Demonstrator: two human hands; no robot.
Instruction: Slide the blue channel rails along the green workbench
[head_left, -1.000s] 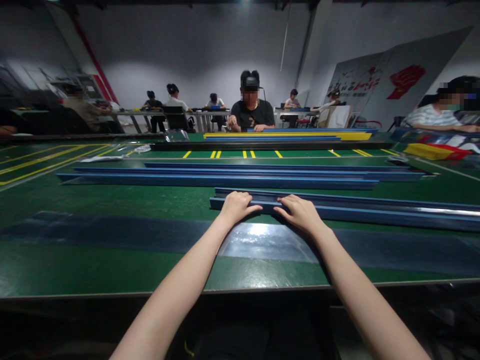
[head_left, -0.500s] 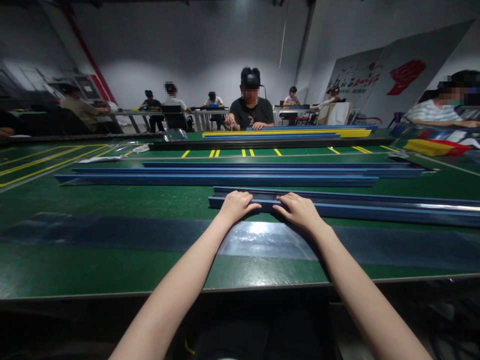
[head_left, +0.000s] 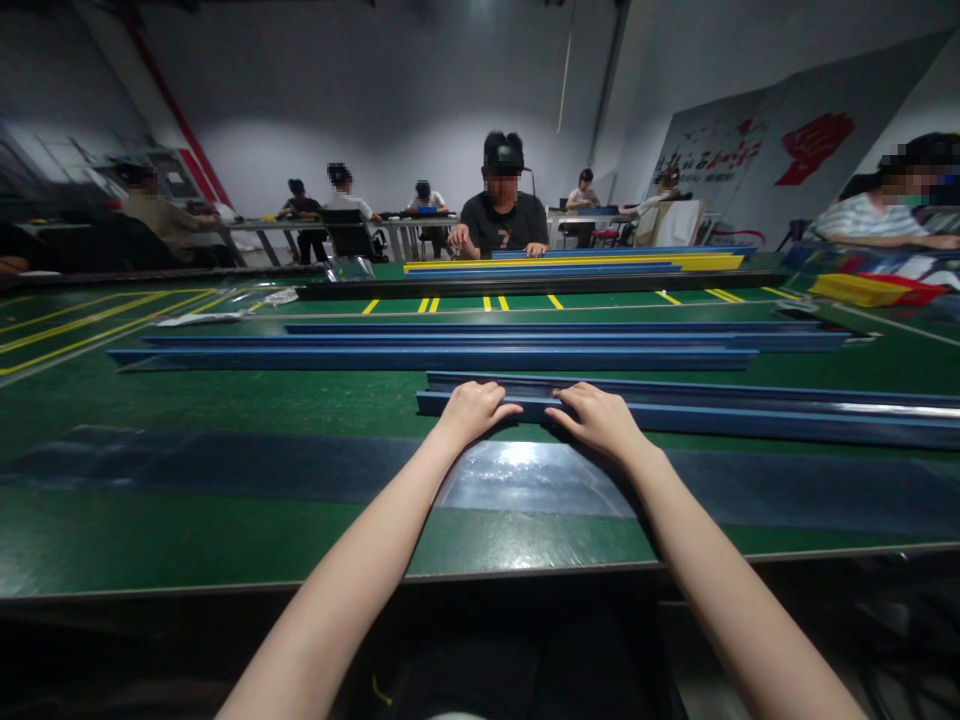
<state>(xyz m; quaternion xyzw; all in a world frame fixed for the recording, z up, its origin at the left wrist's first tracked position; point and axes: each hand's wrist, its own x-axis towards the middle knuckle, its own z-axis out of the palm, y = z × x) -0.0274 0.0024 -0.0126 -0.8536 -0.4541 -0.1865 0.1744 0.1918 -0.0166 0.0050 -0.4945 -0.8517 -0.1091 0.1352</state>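
A long blue rail [head_left: 720, 418] lies across the green table [head_left: 187, 540], running from the middle off to the right. My left hand [head_left: 471, 410] rests on its near edge close to the rail's left end, fingers curled over it. My right hand [head_left: 598, 420] grips the same rail a short way to the right, fingers wrapped over the top. A second blue rail [head_left: 675, 388] lies directly behind it. A clear plastic film strip [head_left: 525, 480] lies flat on the table under my wrists.
Several more blue rails [head_left: 450, 345] lie in a row farther back. A person in a black shirt [head_left: 502, 215] sits opposite with blue and yellow rails [head_left: 585, 264]. Another person [head_left: 877, 215] sits at the far right beside yellow and red parts [head_left: 870, 290].
Both hands stay on the near blue rail. The view has shifted slightly; the person opposite moved their hands a little.
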